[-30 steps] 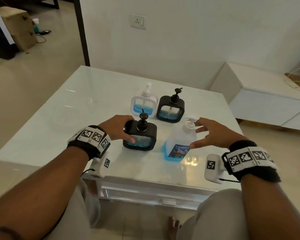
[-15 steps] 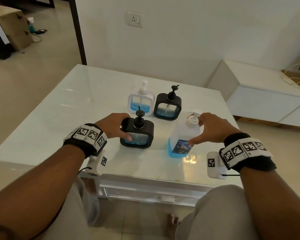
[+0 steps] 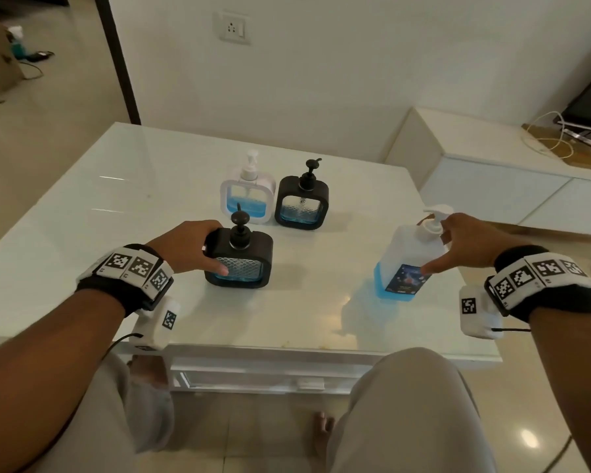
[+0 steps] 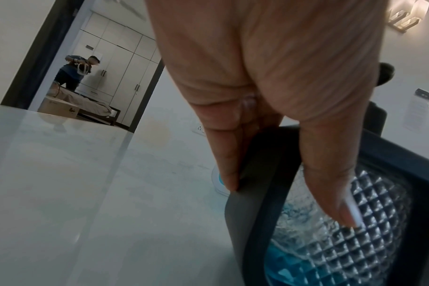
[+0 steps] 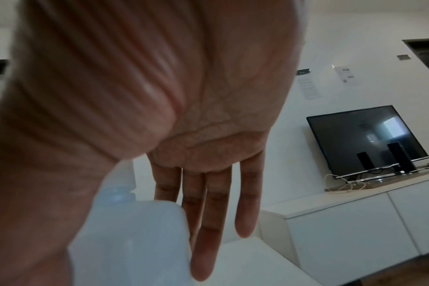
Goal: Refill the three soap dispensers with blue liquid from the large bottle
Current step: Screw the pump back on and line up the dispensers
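Note:
My left hand [image 3: 198,249] grips the near black soap dispenser [image 3: 243,264] on the white table [image 3: 116,206], thumb on its textured glass front [image 4: 343,222] and fingers behind it. A thin layer of blue liquid lies at its bottom. My right hand [image 3: 458,244] holds the large clear pump bottle [image 3: 406,264], thumb on the label and fingers [image 5: 208,222] straight behind its shoulder [image 5: 135,241]. The bottle leans left, with blue liquid low inside. A white dispenser [image 3: 247,199] and a second black dispenser [image 3: 302,203] stand side by side further back, each with some blue liquid.
A low white cabinet [image 3: 492,179] stands to the right of the table, with cables and a television [image 5: 365,139] on it. My knees sit under the table's front edge. Through a doorway on the left, a person [image 4: 74,71] stands in another room.
My right hand closed onto the large bottle and carried it to the right, away from the near black dispenser. My left hand kept its hold on that dispenser.

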A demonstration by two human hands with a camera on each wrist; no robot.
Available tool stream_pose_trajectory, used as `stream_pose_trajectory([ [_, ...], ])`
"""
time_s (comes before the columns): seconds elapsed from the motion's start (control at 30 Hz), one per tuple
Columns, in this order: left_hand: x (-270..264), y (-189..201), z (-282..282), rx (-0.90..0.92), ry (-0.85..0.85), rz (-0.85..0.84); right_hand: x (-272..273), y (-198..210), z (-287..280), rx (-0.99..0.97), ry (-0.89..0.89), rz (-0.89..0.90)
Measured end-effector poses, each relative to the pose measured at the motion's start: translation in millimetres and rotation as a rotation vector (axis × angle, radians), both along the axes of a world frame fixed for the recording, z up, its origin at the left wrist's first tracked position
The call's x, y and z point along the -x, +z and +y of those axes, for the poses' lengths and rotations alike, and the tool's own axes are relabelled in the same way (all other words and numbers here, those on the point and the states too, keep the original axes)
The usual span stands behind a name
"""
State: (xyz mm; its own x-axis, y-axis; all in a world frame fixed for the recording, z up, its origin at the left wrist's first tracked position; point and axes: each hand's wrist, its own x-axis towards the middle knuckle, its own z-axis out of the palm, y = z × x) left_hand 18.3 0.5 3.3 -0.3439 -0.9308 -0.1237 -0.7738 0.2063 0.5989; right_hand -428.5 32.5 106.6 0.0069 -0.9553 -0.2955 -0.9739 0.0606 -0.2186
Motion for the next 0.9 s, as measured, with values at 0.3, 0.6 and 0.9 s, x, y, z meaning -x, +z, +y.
stream_pose_trajectory([
  [0.3, -1, -1, -1, -0.002, 0.008, -0.024, 26, -17, 16, 0.021, -0.008, -0.096],
  [0.6, -5, -1, 2, -0.073, 0.008, 0.020, 28, -19, 20, -0.018, -0.055, -0.146],
  [0.9, -8, -1, 2, -0.075, 0.044, 0.018, 12, 37, 21, -0.057, -0.098, -0.044],
])
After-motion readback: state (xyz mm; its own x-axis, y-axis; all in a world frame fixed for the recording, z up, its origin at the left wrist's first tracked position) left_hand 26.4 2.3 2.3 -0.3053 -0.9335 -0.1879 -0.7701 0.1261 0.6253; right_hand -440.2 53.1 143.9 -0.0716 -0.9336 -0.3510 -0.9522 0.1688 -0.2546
